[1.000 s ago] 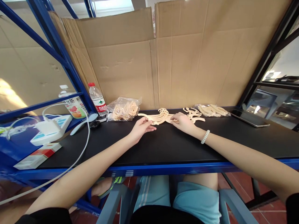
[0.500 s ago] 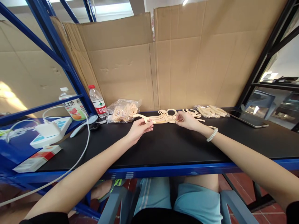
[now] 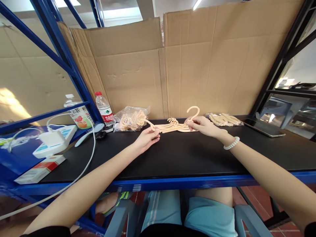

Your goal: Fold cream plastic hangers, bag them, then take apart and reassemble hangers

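Over the black tabletop [image 3: 177, 158], left hand [image 3: 146, 139] and right hand [image 3: 203, 126] pinch a beige clothes hanger [image 3: 184, 126], its hook [image 3: 198, 111] upright beside the right fingers; more hangers [image 3: 168, 127] lie between the hands, a plastic bag [image 3: 120, 114] beyond the left fingers, cardboard [image 3: 187, 72] behind.

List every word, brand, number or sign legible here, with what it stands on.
"农夫山": red-capped bottle's label; blurred, the rest unclear.
"之茶": white-capped bottle's label; the character before it is partly hidden.
Red-and-white box: print too blurred.
Blue table edge: white marks, too small to read.
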`<state>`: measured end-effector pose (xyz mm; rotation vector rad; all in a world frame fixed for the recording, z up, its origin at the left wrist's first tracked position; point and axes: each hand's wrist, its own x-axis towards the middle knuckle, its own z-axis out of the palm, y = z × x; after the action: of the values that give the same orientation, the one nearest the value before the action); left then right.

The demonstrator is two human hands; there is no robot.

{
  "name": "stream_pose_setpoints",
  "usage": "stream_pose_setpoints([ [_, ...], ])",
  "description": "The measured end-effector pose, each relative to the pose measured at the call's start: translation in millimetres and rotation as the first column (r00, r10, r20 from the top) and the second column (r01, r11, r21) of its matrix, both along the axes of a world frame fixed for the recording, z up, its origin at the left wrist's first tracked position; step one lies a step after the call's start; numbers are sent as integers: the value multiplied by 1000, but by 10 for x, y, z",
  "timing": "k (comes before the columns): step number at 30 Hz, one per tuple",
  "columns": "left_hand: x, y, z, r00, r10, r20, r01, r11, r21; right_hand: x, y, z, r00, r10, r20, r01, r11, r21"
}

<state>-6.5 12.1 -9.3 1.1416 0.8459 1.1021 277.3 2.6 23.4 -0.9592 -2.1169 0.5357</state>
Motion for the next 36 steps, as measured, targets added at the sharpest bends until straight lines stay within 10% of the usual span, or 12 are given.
stream_pose_setpoints([
  [9,27,-90,95,981,-175,78,178,983,-38,2,-13,-26,996,42,-83,-41,999,14],
  [36,-16,-34,37,978,-192,81,192,981,7,-126,-89,-77,988,112,-107,-94,982,163],
])
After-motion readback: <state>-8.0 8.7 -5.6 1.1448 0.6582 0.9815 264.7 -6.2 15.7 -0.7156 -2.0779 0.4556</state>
